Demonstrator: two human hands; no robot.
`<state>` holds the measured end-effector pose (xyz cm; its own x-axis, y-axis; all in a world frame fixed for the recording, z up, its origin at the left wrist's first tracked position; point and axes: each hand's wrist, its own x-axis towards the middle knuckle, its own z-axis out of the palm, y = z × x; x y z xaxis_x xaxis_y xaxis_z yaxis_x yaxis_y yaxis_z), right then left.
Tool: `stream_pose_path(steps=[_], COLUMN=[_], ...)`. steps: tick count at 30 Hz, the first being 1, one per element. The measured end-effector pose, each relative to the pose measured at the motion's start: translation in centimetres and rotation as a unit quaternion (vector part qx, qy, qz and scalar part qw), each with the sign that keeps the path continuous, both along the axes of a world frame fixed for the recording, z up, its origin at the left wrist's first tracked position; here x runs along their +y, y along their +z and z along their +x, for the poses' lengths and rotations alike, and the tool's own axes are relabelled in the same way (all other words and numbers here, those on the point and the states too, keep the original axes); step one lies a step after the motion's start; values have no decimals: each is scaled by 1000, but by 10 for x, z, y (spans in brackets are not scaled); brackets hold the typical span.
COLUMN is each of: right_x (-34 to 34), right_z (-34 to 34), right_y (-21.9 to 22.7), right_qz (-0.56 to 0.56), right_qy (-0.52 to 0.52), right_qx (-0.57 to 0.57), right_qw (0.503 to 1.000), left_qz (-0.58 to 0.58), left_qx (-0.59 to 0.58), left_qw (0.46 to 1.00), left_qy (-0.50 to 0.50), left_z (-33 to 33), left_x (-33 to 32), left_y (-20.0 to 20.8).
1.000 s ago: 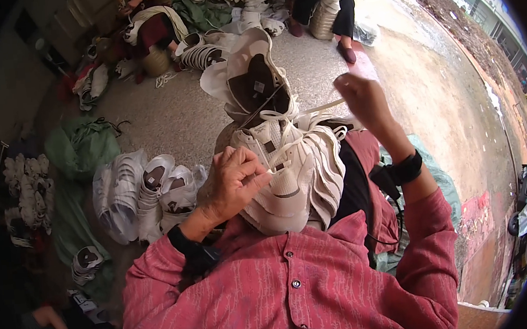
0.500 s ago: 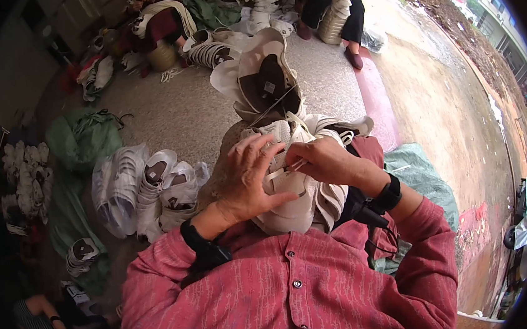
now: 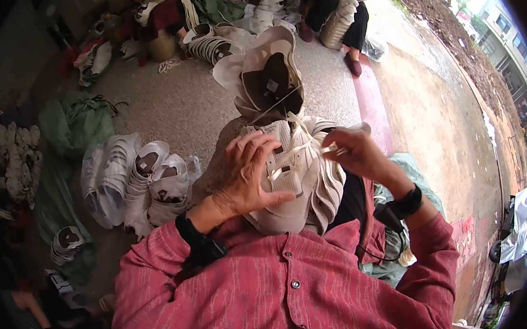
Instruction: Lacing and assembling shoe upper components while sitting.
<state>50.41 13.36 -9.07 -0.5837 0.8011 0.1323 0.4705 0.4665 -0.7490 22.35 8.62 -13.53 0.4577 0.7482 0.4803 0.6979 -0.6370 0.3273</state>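
Note:
A cream-white shoe upper [image 3: 277, 216] lies in front of my body, on a nested stack of uppers [image 3: 330, 187]. My left hand [image 3: 245, 172] spreads over its left side, fingers on the tongue and thumb stretched across the toe side. To the right, my right hand [image 3: 360, 155] is raised off the upper, its fingers pinched on a pale shoelace [image 3: 302, 141] that runs back to the eyelets. Just beyond stands a group of uppers with a dark brown lining [image 3: 278, 78], opening toward me. A thin strand crosses in front of that lining.
Bagged white uppers [image 3: 114, 177] and more stacked uppers [image 3: 168, 185] lie on the floor at left, near a green sack [image 3: 78, 124]. Across from me a seated person [image 3: 341, 13] holds a stack of uppers. Another green sack [image 3: 411, 173] is beside my right arm.
My right hand has moved right, away from the eyelets, drawing the shoelace out with it. My left hand stays on the upper. The view has shifted slightly.

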Motion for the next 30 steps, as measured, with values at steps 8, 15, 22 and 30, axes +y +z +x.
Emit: stream_pose_path(steps=[8,15,22,30], right_x=[-4,20,32,32], right_z=[-39,-25,-23,-69], right_y=[-25,-22,31,204], right_qz=[177,59,-253,-53], right_qy=[94,127,-18,-10], right_qx=[-103,-58,53,-36], right_qw=[974,988,966,998], left_qz=[3,4,17,-41], left_qx=[-12,-21,-88,-27], left_qw=[1000,1000,964,899], left_qy=[-14,-9,-249,-436], left_z=[-2,-5,1,38], left_x=[3,1,-15,0], left_y=[0,1,-10,-17])
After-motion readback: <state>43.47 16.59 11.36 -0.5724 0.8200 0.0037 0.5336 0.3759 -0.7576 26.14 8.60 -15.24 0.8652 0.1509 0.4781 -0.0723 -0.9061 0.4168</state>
